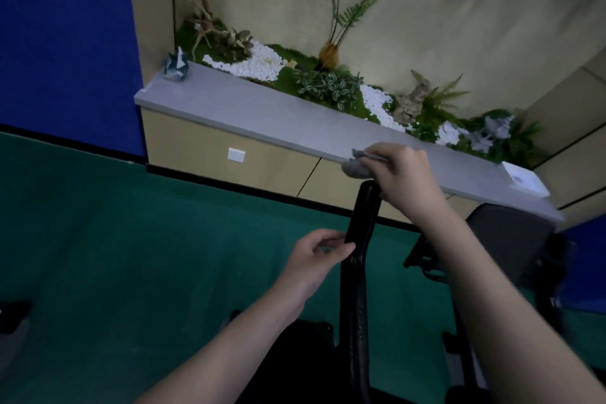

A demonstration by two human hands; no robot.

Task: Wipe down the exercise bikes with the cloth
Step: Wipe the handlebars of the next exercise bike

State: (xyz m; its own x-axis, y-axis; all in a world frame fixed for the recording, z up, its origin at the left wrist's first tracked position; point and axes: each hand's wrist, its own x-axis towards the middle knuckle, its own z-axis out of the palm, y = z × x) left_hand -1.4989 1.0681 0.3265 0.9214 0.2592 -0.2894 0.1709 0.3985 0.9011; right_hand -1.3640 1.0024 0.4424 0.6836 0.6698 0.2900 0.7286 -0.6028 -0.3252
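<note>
A black handlebar arm [359, 259] of an exercise bike rises up the middle of the view. My right hand [405, 175] is closed on a bunched grey cloth [357, 167] and presses it against the top end of the bar. My left hand [314, 256] pinches the bar lower down from its left side, thumb and fingers around it. To the right stands the bike's dark console [511, 239], partly hidden behind my right forearm. More black bike frame fills the bottom of the view, too dark to make out.
A long grey ledge [249, 108] on a beige cabinet runs behind the bike, backed by a planter with ferns and white pebbles [262, 62]. A white box [524, 179] lies on the ledge's right end. Green floor [114, 239] spreads to the left, below a blue wall.
</note>
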